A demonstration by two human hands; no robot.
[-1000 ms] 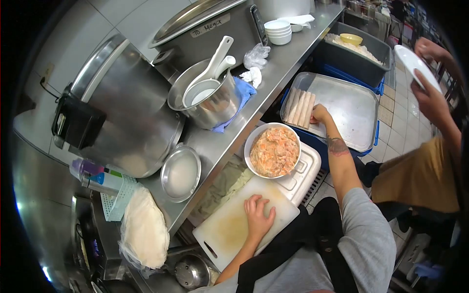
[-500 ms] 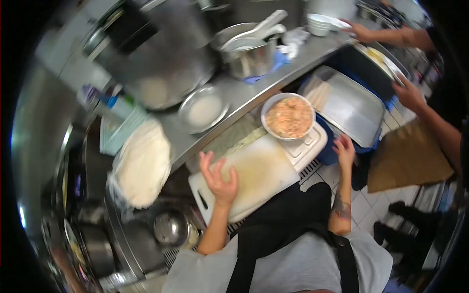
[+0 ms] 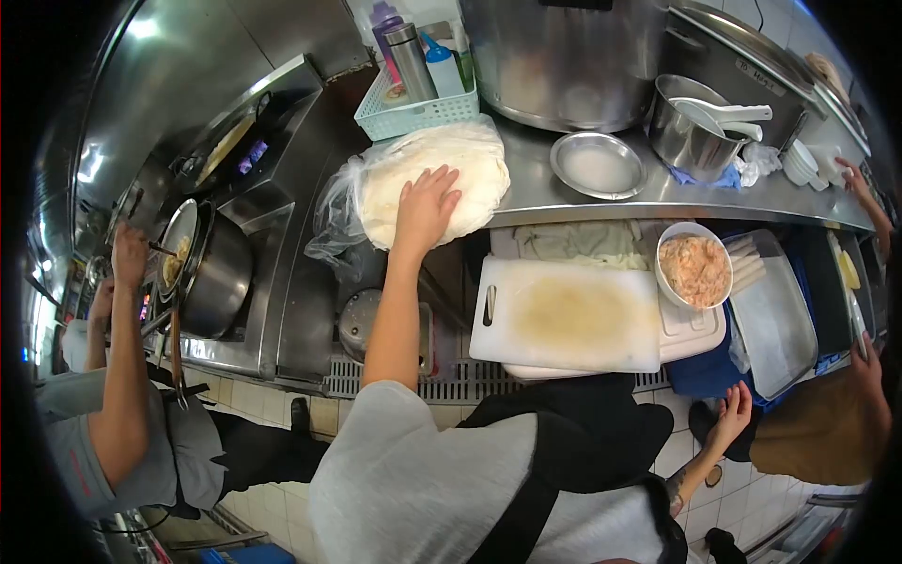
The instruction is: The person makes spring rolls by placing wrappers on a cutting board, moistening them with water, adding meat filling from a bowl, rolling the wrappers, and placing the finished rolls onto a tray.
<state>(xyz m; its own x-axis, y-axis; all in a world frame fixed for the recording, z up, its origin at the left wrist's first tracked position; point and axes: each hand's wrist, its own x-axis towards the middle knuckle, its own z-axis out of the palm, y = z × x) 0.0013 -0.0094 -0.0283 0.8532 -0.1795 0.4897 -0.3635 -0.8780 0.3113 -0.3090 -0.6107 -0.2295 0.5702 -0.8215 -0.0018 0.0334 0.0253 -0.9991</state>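
Observation:
My left hand [image 3: 427, 207] lies with its fingers spread on a large pale slab of dough [image 3: 470, 169], which has clear plastic wrap [image 3: 338, 211] bunched round its left side. My right hand [image 3: 731, 415] hangs low at the right with loosely bent fingers and no object visible in it. Between the two, a white cutting board [image 3: 503, 329] with a yellowish stain rests above a lidded pale bin [image 3: 700, 329]. A white bowl of chopped orange-pink filling [image 3: 695, 270] stands at the board's right corner. On the steel counter sits a shallow metal dish of white powder [image 3: 598, 167].
A light green basket [image 3: 413, 115] holds bottles. Behind stands a big steel pot [image 3: 564, 66]; right of it, a smaller pot [image 3: 691, 141] contains white-handled utensils. A metal tray [image 3: 775, 329] lies at right. One person cooks with a pan [image 3: 178, 246] at left; another person's hands [image 3: 869, 367] are at right.
My view has swung left. My left hand has moved from above the cutting board onto the dough. My right hand stays low at my right side.

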